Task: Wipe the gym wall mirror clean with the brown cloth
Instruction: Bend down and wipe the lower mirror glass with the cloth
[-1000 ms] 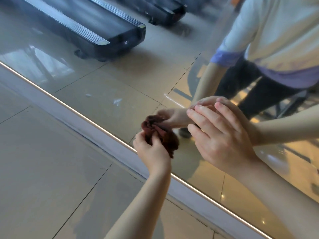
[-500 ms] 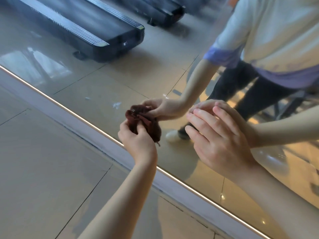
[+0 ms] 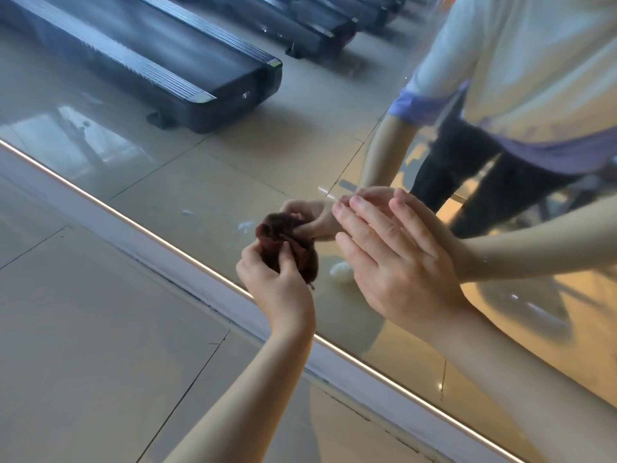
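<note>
The wall mirror [image 3: 200, 182] fills the upper right half of the view. My left hand [image 3: 277, 292] grips the bunched brown cloth [image 3: 283, 242] and holds it against the glass low down, near the mirror's bottom edge. My right hand [image 3: 394, 259] lies flat on the glass just right of the cloth, fingers straight and together. Two small white smudges [image 3: 245, 226] sit on the glass just left of the cloth. Both hands and the cloth are doubled in the reflection.
A lit strip and pale frame [image 3: 160, 242] run diagonally along the mirror's lower edge above the tiled floor [image 3: 100, 345]. The glass reflects dark treadmills [image 3: 187, 65] and a person in a white shirt [image 3: 534, 78].
My left hand slid the cloth left along the glass, away from my right hand, then back right toward it. My right hand stays flat on the mirror.
</note>
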A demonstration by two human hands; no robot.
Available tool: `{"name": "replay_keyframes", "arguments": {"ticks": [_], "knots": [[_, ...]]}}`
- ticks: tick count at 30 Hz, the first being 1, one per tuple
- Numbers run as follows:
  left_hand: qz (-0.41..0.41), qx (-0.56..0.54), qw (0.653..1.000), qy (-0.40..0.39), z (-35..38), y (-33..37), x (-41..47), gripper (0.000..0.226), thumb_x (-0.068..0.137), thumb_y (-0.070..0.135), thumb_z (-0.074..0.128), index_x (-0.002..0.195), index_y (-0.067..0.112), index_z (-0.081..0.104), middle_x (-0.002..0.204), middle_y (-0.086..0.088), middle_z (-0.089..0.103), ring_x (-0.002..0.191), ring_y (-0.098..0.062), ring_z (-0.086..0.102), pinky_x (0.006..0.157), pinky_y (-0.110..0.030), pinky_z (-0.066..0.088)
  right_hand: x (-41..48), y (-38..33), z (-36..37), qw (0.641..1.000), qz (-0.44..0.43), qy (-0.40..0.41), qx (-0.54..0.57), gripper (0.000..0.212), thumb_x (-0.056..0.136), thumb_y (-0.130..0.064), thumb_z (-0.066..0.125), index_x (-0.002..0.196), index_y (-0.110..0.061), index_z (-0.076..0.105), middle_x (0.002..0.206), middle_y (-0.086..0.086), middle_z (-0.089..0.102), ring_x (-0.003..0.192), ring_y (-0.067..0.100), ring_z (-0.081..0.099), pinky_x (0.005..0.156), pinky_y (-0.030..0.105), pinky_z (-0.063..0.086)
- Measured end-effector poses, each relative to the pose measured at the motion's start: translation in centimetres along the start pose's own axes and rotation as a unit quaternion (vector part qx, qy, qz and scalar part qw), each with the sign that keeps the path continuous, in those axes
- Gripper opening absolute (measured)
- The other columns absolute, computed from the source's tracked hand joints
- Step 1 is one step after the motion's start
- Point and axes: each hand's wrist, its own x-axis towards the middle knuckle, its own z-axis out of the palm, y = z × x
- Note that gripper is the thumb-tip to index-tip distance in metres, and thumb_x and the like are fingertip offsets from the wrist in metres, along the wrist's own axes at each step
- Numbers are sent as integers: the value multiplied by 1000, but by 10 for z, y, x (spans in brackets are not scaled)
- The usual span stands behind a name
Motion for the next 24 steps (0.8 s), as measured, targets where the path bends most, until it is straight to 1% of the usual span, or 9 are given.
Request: {"name": "replay_keyframes", "arguments": {"ticks": [2, 5, 7, 9, 11, 14, 18, 21, 24], "knots": [[-2, 0, 1000, 25, -2, 0, 18, 13, 101, 12, 55, 99, 25, 51, 116, -5, 50, 94, -4, 55, 90, -16, 45, -2, 2, 2, 999, -25, -5, -30, 22, 97, -12, 58, 115, -8, 70, 139, 11, 56, 134, 24, 44, 117, 43, 27], [-53, -11, 995, 84, -7, -3, 54, 7, 101, 17, 55, 104, 23, 54, 119, -11, 58, 105, -19, 60, 101, -33, 47, -5, 5, 4, 996, -51, -10, -67, 28, 95, -13, 61, 122, -7, 66, 141, 10, 55, 135, 24, 44, 118, 43, 25], [-62, -16, 995, 77, -8, -3, 57, 8, 100, 18, 55, 99, 26, 54, 118, -12, 59, 108, -24, 61, 102, -39, 48, -5, 4, 5, 996, -48, -9, -70, 31, 94, -13, 62, 124, -6, 65, 142, 11, 54, 135, 24, 44, 119, 43, 24], [-43, -21, 998, 36, -7, 0, 38, 13, 100, 14, 55, 96, 27, 56, 116, -12, 57, 105, -24, 61, 100, -43, 49, -5, 4, 5, 996, -45, -7, -73, 31, 93, -13, 62, 123, -6, 65, 142, 11, 55, 135, 24, 44, 117, 42, 25], [-27, -23, 999, 0, -7, 3, 18, 9, 100, 11, 55, 100, 20, 57, 114, -8, 52, 102, -20, 59, 97, -37, 49, -5, 4, 5, 996, -46, -6, -80, 28, 94, -12, 61, 121, -6, 66, 141, 11, 55, 134, 24, 44, 116, 42, 28], [-11, -14, 999, 35, -8, 6, 35, 13, 100, 10, 56, 95, 22, 55, 114, -8, 52, 94, -13, 57, 95, -27, 47, -4, 3, 5, 996, -49, -6, -78, 28, 93, -11, 62, 120, -6, 66, 141, 11, 55, 134, 24, 44, 116, 43, 27], [-60, -15, 993, 105, -15, 4, 79, 21, 100, 16, 55, 87, 33, 53, 115, -11, 62, 102, -19, 62, 101, -39, 50, -4, 3, 8, 996, -52, 1, -68, 28, 91, -12, 64, 118, -8, 66, 142, 11, 54, 134, 24, 46, 117, 42, 27], [-44, -21, 997, 61, -13, 11, 57, 22, 100, 18, 57, 86, 35, 54, 115, -12, 62, 102, -21, 63, 98, -40, 52, -5, 3, 7, 997, -44, 5, -67, 29, 92, -14, 66, 119, -7, 65, 141, 11, 55, 134, 23, 46, 116, 42, 27], [-18, -31, 999, 15, -10, 12, 33, 19, 99, 16, 58, 87, 31, 57, 114, -13, 61, 100, -21, 62, 92, -33, 53, -4, 3, 5, 997, -45, -6, -54, 25, 95, -14, 61, 118, -6, 68, 141, 12, 54, 135, 25, 44, 117, 43, 25]]}}
